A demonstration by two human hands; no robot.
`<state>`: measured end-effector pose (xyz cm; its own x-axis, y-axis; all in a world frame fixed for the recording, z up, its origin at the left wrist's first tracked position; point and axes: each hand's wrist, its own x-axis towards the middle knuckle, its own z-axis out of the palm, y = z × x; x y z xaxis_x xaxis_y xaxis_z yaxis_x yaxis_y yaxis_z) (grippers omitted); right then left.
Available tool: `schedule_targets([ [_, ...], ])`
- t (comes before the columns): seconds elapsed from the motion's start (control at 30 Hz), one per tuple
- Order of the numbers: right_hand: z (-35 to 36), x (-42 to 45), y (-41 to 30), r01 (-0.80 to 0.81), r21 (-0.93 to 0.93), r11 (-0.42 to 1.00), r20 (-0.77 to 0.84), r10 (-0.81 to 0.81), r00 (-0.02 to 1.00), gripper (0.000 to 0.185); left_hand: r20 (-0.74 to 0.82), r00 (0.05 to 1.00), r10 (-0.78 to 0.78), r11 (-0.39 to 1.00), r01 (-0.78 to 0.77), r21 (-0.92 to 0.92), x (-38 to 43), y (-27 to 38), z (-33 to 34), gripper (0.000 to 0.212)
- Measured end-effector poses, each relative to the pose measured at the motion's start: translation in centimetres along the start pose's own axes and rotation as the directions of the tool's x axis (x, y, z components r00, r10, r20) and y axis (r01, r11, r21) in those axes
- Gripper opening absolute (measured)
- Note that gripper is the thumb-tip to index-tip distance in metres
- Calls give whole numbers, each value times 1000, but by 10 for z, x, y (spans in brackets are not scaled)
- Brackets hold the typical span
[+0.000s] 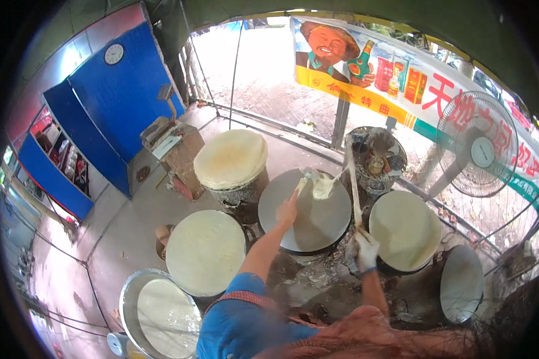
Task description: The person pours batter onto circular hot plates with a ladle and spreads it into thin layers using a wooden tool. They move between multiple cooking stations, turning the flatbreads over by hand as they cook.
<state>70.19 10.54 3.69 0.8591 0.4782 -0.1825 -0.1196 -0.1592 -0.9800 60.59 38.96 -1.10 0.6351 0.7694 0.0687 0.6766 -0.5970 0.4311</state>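
My left hand (288,210), bare, grips the handle of a scraper or ladle (302,180) over the far part of a round griddle (314,215). Pale batter (322,187) lies at that part of the griddle, with a strand stretching towards the right. In a white glove, my right hand (366,249) holds a long pale wooden stick (353,179) that points away from me, just right of the griddle. A round flatbread or crepe (404,231) covers the griddle to the right, and another (205,252) covers the one to the left.
A stack of flatbreads (230,158) rests on a drum at the back left. A metal basin of batter (168,314) stands at the lower left, and another griddle (461,283) at the right. Beyond are a cluttered drum (375,155), a fan (481,150) and a worn box (175,148).
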Motion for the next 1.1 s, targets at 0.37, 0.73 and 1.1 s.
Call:
schedule_targets([
  [0.37, 106, 102, 80, 204, -313, 928, -115, -250, 961, 25, -163, 984, 76, 736, -166, -656, -11, -8, -92, 67],
  [0.73, 155, 35, 19, 57, -352, 934, 6, -58, 998, 39, 93, 986, -137, 793, 166, -587, -257, -156, -49, 70],
  [1.1, 146, 24, 24, 186, -384, 904, 260, -88, 962, 34, 105, 980, -170, 804, 199, -560, -254, -167, -49, 69],
])
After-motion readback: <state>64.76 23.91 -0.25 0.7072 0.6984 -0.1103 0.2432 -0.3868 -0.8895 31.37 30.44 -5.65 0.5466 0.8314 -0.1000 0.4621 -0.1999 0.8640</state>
